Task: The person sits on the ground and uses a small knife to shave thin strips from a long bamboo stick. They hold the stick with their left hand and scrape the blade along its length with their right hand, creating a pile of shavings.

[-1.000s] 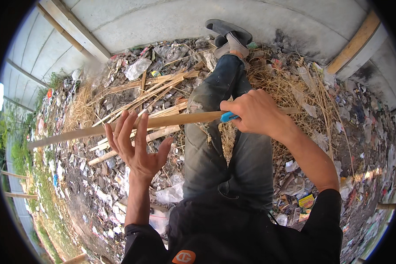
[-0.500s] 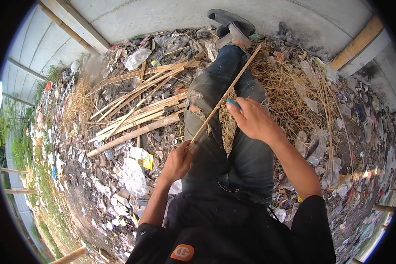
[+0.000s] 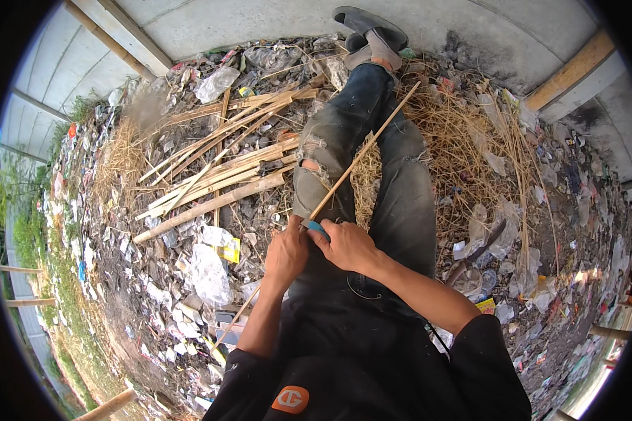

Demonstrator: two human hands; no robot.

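Note:
A long thin bamboo strip slants across my outstretched legs, from above my shins down past my left forearm. My left hand is closed round its lower part. My right hand grips a small tool with a blue handle, which looks like a knife. Its short greyish blade lies against the strip right beside my left thumb. Both hands are close together over my thigh, and the fingers partly hide the tool.
Left of my legs lies a pile of bamboo strips with a thicker pole. Dry shavings heap on the right, near a curved dark blade. Litter covers the ground. A concrete wall stands beyond my feet.
My right hand has moved down and left along the strip with the blue-handled knife, from mid-strip to beside my left hand. The strip's lower end now shows past my left forearm.

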